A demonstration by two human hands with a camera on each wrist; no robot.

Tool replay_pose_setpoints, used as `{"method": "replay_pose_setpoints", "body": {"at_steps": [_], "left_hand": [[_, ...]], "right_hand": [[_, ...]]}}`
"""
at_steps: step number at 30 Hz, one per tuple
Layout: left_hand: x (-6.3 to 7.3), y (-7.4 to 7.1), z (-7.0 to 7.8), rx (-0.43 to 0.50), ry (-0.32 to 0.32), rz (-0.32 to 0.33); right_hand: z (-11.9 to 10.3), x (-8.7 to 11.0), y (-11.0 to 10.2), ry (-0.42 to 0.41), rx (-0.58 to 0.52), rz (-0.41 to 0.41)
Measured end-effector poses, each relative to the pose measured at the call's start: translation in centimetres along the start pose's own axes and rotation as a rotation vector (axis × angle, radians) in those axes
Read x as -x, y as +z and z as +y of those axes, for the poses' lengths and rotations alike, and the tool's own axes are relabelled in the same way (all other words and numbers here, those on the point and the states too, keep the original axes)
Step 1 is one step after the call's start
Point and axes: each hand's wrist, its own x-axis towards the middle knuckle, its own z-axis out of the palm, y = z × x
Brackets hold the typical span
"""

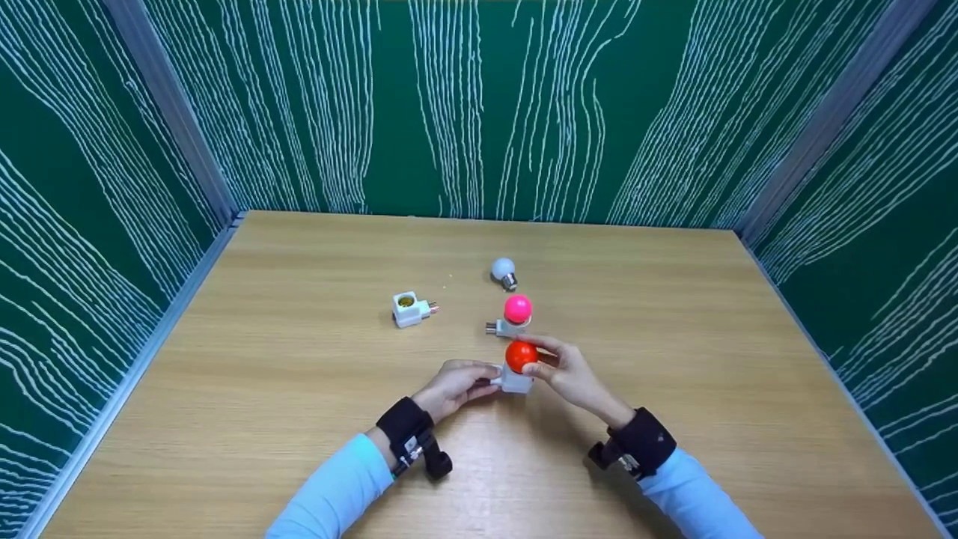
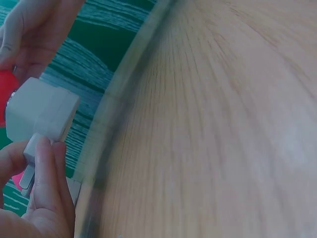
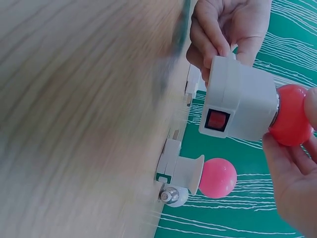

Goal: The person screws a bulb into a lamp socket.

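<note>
My left hand (image 1: 462, 387) pinches the plug end of a white bulb socket (image 1: 516, 380). A red switch (image 3: 217, 119) shows on the socket's side in the right wrist view. Seated in the top of that socket is a red bulb (image 1: 522, 356), and the fingertips and thumb of my right hand (image 1: 570, 374) grip it from the right side. Just behind stands a second socket (image 3: 184, 171) carrying a pink bulb (image 1: 518, 308).
Farther back lies a loose white bulb (image 1: 503, 269) with a metal screw base. To the left, another white socket (image 1: 408, 311) rests on the wooden table (image 1: 299, 359) with its opening up and its prongs pointing right. Green patterned panels (image 1: 389, 105) wall the table's back and sides.
</note>
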Motion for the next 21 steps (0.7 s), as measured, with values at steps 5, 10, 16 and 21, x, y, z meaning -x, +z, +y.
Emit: {"method": "replay_pose_setpoints", "body": {"at_steps": [5,10,16,21], "left_hand": [[-0.05,0.05,-0.14,0.009,0.011,0.001],[-0.14,-0.19,-0.18,0.021,0.015,-0.036],[0.13,-0.51,0.25,-0.036,-0.034,-0.049],[0.29,-0.58,0.52,-0.081,-0.055,-0.065]], "right_hand": [[0.29,-0.06,0.19,-0.022,0.023,0.048],[0.38,-0.05,0.23,-0.074,0.039,0.044],[0.23,0.18,-0.31,-0.082,0.053,-0.054],[0.26,0.28,-0.72,-0.083,0.053,-0.18]]}}
